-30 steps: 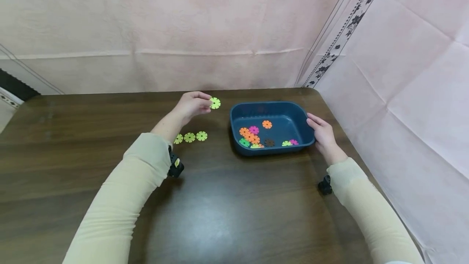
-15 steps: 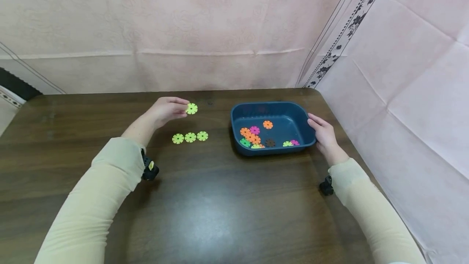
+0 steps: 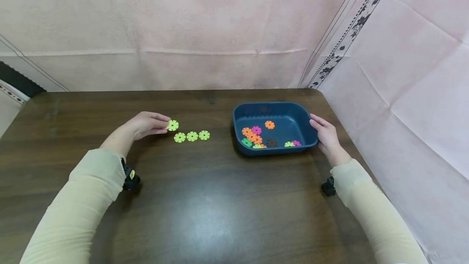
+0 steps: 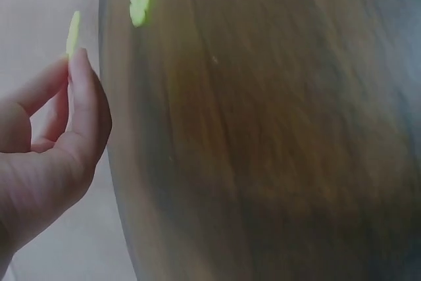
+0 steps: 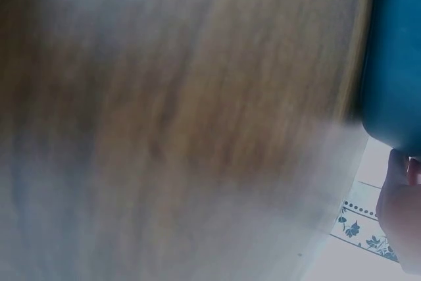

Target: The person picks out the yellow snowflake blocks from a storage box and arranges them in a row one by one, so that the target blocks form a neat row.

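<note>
My left hand [image 3: 148, 124] pinches a yellow-green flower-shaped disc [image 3: 173, 125] between thumb and fingertips. In the left wrist view the disc [image 4: 74, 33] shows edge-on above the fingertips. Just right of and nearer than it, a row of 3 matching yellow-green discs [image 3: 192, 136] lies on the table. My right hand [image 3: 327, 135] grips the right rim of a blue plastic basin [image 3: 275, 152], thumb and fingers at its edge. Inside the basin lie several notched discs: orange [image 3: 269, 124], magenta [image 3: 256, 130], green [image 3: 246, 142], a dark brown one [image 3: 272, 143] and yellow-green.
The brown wooden table [image 3: 205, 207] spreads under both hands. A pale patterned cloth [image 3: 183, 31] hangs behind its far edge, and another white cloth [image 3: 421, 93] drops along the right side. Each wrist wears a small black camera [image 3: 130, 178].
My left hand, with the yellow-green disc, has moved left and then nearer, from beside the basin to the left end of the row. The right hand stays on the basin rim.
</note>
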`<action>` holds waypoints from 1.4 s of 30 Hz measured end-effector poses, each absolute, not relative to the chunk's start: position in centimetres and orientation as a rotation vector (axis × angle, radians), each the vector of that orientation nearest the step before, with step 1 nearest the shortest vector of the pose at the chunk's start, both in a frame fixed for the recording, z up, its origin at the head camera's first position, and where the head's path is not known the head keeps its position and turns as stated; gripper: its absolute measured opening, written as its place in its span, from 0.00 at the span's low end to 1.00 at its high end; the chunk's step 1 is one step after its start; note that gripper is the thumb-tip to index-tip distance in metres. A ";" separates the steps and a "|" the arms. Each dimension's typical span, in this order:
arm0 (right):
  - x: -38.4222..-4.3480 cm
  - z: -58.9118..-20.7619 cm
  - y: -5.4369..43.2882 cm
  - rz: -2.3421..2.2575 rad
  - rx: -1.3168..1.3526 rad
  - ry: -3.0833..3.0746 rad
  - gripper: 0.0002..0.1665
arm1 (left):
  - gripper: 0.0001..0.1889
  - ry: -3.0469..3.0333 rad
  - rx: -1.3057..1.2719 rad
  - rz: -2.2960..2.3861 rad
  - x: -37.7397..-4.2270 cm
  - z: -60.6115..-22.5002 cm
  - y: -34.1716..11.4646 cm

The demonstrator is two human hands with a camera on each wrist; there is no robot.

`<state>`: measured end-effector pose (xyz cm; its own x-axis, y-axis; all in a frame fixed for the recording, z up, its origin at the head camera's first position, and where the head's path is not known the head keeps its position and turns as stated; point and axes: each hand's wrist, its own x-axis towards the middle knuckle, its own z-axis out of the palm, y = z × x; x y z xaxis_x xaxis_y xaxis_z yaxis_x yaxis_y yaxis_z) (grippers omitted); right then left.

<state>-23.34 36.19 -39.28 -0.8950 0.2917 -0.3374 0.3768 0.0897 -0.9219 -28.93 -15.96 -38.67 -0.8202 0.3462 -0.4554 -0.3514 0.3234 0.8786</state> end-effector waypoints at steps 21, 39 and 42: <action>-22.9 -39.6 36.6 -1.978 0.709 2.258 0.31 | 0.20 2.212 0.057 1.248 -27.4 -38.9 -15.7; -23.3 -39.6 36.2 -1.972 0.686 2.303 0.30 | 0.20 2.335 0.168 1.254 -28.5 -35.9 -11.8; -23.3 -39.6 36.2 -1.985 0.683 2.298 0.30 | 0.20 2.297 0.244 1.339 -29.1 -34.6 -8.4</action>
